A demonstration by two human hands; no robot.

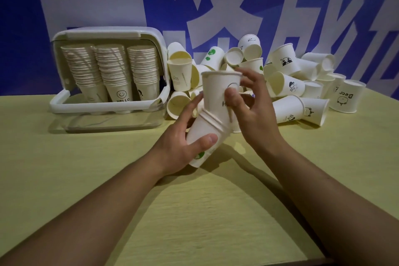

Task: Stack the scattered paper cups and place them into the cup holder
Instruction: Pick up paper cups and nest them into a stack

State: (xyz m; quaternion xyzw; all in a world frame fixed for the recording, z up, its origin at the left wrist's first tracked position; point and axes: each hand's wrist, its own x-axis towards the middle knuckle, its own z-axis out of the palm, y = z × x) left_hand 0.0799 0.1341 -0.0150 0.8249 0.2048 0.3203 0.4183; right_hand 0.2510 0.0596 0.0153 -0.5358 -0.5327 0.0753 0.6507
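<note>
Nearest, the left hand (179, 147) gripped a short cup stack (207, 134), while the right hand (248, 110) pinched one top cup (218, 93) tilted into it. Three stacks filled the cup holder (108, 34) far left; loose cups (287, 84), too many to count, lay far right.

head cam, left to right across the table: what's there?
cup holder with three cup stacks → left hand gripping a short stack → right hand seating the top cup → upside-down "Bear" cup at the loose pile's right edge.
</note>
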